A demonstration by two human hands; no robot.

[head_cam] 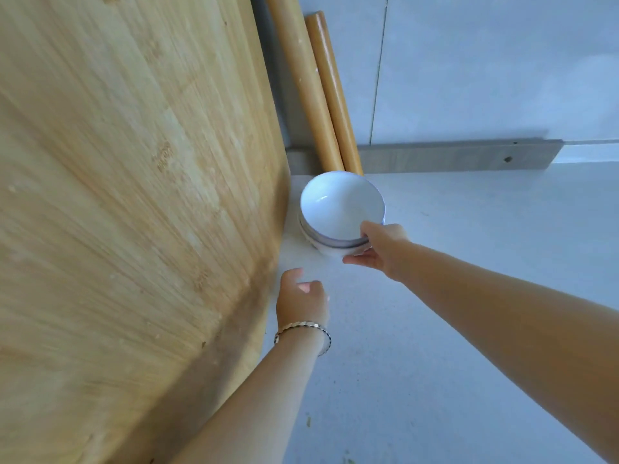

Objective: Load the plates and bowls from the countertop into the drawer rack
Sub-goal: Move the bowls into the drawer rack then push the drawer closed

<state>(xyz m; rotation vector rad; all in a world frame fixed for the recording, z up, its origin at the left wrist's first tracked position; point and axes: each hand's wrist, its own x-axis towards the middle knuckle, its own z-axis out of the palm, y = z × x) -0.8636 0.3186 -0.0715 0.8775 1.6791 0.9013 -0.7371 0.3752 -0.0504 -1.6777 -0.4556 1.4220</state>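
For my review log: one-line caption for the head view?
Right hand grips stacked white bowls on the countertop; left hand reaches in.

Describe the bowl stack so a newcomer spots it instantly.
Start at the big wooden board leaning on the left. At its lower right edge, on the grey countertop, sit the stacked white bowls, gripped by the right hand. Unlike the two wooden rolling pins behind, they are round, white, blue-rimmed.

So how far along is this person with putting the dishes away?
Nothing visibly done: the drawer rack is out of view. In hand: the right hand grips the stacked white bowls on the countertop, beside the wooden board; the left hand hovers open nearby. Left: carrying the bowls to the rack. No plates are visible.
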